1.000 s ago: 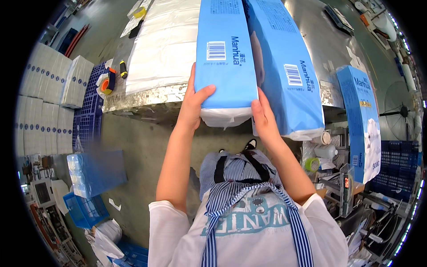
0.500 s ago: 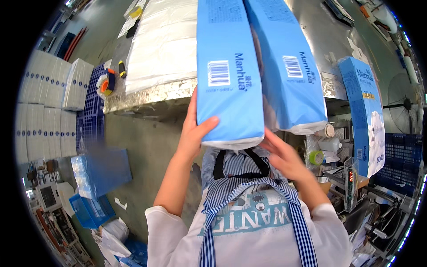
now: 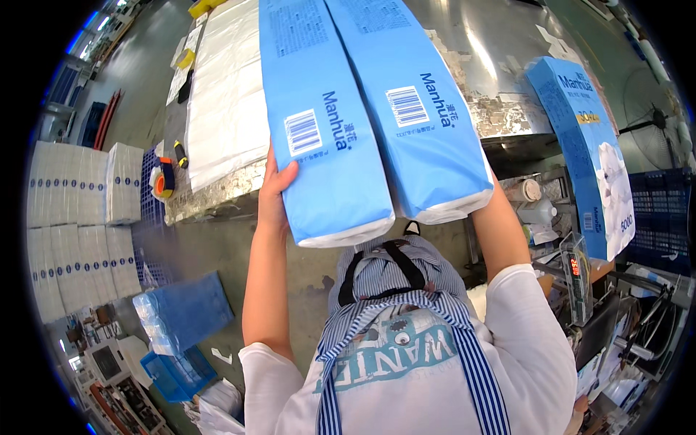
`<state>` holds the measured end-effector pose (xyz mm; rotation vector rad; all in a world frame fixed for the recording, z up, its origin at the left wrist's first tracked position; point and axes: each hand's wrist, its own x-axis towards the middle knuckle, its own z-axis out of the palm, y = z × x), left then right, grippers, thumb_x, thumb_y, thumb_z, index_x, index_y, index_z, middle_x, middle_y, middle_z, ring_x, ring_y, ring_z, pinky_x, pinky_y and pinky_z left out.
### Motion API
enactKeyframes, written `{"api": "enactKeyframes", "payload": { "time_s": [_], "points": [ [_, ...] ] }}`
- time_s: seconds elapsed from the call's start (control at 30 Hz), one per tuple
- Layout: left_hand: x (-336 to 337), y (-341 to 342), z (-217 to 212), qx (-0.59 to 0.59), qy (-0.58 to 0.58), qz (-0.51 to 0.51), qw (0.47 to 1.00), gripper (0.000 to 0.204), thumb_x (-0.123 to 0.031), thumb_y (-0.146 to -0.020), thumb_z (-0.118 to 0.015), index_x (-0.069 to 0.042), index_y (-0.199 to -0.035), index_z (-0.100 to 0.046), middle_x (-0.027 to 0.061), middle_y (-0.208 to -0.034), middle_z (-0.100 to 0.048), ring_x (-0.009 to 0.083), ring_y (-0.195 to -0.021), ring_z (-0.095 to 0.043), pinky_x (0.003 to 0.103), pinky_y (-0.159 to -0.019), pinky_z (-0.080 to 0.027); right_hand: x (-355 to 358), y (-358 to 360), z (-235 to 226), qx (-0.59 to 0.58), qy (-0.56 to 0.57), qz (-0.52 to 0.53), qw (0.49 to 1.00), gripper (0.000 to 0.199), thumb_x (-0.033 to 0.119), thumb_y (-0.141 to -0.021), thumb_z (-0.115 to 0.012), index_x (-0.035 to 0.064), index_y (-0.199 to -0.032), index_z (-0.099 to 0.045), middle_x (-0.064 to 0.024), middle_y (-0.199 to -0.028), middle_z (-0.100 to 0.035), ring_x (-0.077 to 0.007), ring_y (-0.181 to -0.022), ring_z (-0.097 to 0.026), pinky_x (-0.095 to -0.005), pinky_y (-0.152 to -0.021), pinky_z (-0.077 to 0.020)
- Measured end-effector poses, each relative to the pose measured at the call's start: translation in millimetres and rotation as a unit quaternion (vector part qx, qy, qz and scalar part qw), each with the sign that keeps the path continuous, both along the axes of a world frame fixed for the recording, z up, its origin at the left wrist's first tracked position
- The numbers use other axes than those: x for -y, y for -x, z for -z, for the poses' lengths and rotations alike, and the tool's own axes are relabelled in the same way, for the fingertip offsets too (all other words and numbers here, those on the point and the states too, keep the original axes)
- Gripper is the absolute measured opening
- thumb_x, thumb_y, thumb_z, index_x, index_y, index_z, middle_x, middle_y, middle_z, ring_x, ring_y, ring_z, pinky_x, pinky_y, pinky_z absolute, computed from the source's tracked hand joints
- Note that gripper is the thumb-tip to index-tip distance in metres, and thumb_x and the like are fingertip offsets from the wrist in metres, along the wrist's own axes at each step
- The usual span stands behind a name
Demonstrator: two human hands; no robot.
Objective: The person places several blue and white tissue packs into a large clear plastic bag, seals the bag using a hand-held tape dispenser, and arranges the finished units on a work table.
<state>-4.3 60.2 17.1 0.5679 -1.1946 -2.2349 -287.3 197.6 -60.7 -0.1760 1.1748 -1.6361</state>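
Two long blue plastic-wrapped packs lie side by side before me, reaching over the near edge of the metal table [image 3: 500, 109]. On the left pack [image 3: 330, 185] a white barcode panel shows, and its near end is white. The right pack [image 3: 435, 163] looks the same and almost touches it, with a narrow dark gap between. My left hand [image 3: 274, 188] grips the left pack's outer side, thumb on its top face and fingers hidden beneath. My right hand [image 3: 491, 194] is against the right pack's outer side; its fingers are hidden behind the pack.
White plastic sheets [image 3: 225, 94] lie on the table beside an orange-and-blue tape dispenser [image 3: 165, 181] and a yellow-black cutter [image 3: 180, 154]. Another blue pack [image 3: 587, 159] stands at right by a digital display [image 3: 575, 272]. White packs [image 3: 72, 188] are stacked at left.
The right pack has come level against the left one. My right hand has moved from between their near ends to the right pack's outer side. Both packs appear further left in view.
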Motion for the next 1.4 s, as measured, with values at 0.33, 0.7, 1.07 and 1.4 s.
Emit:
{"api": "enactKeyframes", "payload": {
  "time_s": [0.33,0.7,1.07,1.4],
  "points": [
    [57,-41,8,0.047,-0.159,-0.005,0.986,0.06,-0.021,-0.077,-0.055,0.003,-0.129,-0.035,0.0208,-0.122,-0.048,0.0331,-0.11,-0.049,0.042,-0.096,-0.039,42,-30,44,-0.178,-0.029,0.042,0.983,0.07,0.058,-0.091,-0.02,0.0036,-0.132,-0.036,-0.0136,-0.123,-0.049,-0.0272,-0.11,-0.048,-0.037,-0.091,-0.0396],
    [107,-28,-17,0.211,0.219,-0.01,0.953,0.066,-0.016,-0.07,-0.048,0.004,-0.131,-0.031,0.0191,-0.12,-0.047,0.0293,-0.107,-0.048,0.036,-0.094,-0.038,-37,10,-19,-0.431,-0.024,-0.142,0.891,0.047,0.042,-0.087,-0.05,0.0034,-0.114,-0.053,-0.0154,-0.109,-0.058,-0.0265,-0.102,-0.055,-0.0347,-0.085,-0.0433],
    [-11,348,-135,0.429,0.556,0.424,0.572,0.045,-0.015,-0.078,-0.061,-0.004,-0.12,-0.051,0.0156,-0.108,-0.06,0.0245,-0.095,-0.06,0.034,-0.082,-0.046,-337,275,-57,-0.538,-0.26,0.154,0.787,0.026,0.021,-0.081,-0.052,0.0021,-0.096,-0.061,-0.0164,-0.093,-0.062,-0.0307,-0.088,-0.058,-0.0363,-0.079,-0.0447],
    [-90,755,101,0.243,0.696,0.354,0.576,0.031,-0.022,-0.081,-0.05,-0.001,-0.1,-0.06,0.0255,-0.096,-0.059,0.0402,-0.094,-0.055,0.043,-0.081,-0.044,-662,291,27,-0.312,-0.724,0.408,0.46,0.038,0.015,-0.079,-0.052,-0.0012,-0.112,-0.05,-0.0226,-0.107,-0.055,-0.0394,-0.102,-0.05,-0.043,-0.088,-0.0401]
  ]
}}
